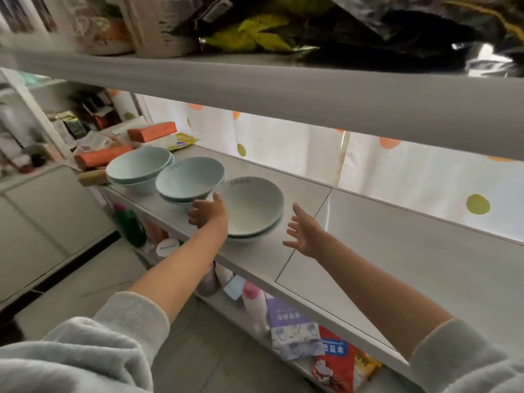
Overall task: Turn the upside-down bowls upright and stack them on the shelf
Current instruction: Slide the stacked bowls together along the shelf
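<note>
Reaching toward three upright bowl stacks on the middle shelf [368,236].
Left stack [140,171]: pale blue bowls, nested, rims up, beside an orange box [151,131]. Middle stack [188,180]: pale blue, touching the next. Left hand [208,212] sits at the near rim of the white stack [251,208], thumb on the rim, fingers curled beneath; grip not clearly closed. Right hand [304,232] spread wide, holding nothing, just right of the white stack, apart from it. Grey sleeves [85,350] pushed up.

Pale grey fleece sleeves [133,316] (ribbed cuffs) are pushed up both bare forearms.
</note>
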Motion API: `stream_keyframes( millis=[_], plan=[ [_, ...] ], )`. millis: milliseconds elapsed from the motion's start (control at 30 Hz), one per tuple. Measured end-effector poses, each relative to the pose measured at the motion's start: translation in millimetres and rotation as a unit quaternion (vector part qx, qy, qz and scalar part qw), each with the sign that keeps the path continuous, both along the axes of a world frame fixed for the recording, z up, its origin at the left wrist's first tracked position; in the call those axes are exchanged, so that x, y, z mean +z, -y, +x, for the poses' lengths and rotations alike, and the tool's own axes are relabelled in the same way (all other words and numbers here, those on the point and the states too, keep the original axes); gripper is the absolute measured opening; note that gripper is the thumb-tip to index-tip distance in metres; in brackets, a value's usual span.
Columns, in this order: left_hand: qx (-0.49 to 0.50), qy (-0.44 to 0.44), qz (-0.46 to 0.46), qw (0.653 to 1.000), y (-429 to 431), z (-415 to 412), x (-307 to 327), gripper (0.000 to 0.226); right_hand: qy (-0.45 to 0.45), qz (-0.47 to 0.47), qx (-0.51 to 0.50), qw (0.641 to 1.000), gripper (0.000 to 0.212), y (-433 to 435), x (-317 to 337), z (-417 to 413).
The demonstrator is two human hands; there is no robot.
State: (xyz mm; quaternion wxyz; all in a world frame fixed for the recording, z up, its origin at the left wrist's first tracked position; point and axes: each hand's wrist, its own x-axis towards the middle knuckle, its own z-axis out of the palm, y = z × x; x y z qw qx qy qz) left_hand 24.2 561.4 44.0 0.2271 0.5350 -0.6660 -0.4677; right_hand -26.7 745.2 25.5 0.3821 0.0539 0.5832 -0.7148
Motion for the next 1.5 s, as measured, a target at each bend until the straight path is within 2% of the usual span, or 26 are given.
stream_keyframes(
  millis=[100,200,400,600,900,1067,1300,1500],
  plan=[
    [-0.024,-0.096,0.195,0.976,17.4,2.3,-9.3,0.064,0.003,-0.002,0.004,1.0,0.073,15.4,-1.3,1.9],
    [-0.075,-0.144,0.271,0.949,29.6,12.1,-11.1,0.05,0.026,-0.026,0.01,0.999,0.067,29.9,-3.2,4.2],
    [-0.102,-0.156,0.322,0.928,30.1,13.0,-7.2,0.044,0.032,-0.046,-0.009,0.998,0.06,33.6,-9.3,4.0],
    [-0.121,-0.145,0.364,0.912,-5.7,-3.9,-5.2,0.051,0.021,-0.044,-0.055,0.997,0.058,-9.7,0.5,1.9],
    [-0.275,-0.137,0.383,0.871,-151.4,-51.8,13.3,0.038,0.019,-0.032,-0.221,0.975,0.049,-155.6,16.0,-5.7],
    [-0.354,-0.117,0.391,0.841,-249.4,-75.2,17.6,0.034,0.013,-0.028,-0.297,0.954,0.054,-252.9,21.3,-10.5],
    [-0.39,-0.109,0.404,0.82,-359.7,-94.0,17.8,0.028,0.023,-0.036,-0.376,0.926,0.056,-357.5,26.7,-15.3],
    [-0.391,-0.098,0.409,0.819,-401.3,-101.2,14.5,0.027,0.046,-0.037,-0.401,0.914,0.052,-395.0,24.8,-14.8]
  ],
)
